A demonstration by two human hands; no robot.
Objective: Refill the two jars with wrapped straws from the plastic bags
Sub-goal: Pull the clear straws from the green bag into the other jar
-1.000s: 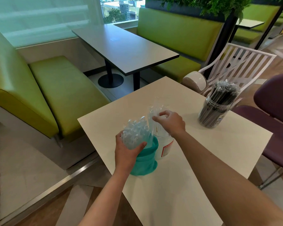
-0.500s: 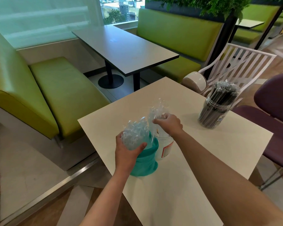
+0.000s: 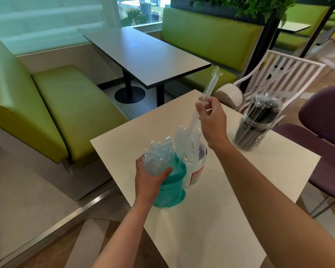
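A teal plastic bag full of clear wrapped straws stands upright near the cream table's left edge. My left hand grips the bundle of straw tops sticking out of it. Right beside the bag stands a clear jar holding a few wrapped straws. My right hand is raised above that jar, pinching one clear wrapped straw that slants up and away. A second jar, packed with dark wrapped straws, stands at the table's far right.
A white slatted chair sits behind the table. Purple chairs are on the right. Green benches and a dark table lie beyond the left edge.
My right hand has lifted from the jar's mouth up and to the right, drawing one wrapped straw out with it. The left hand stays on the bag's straws.
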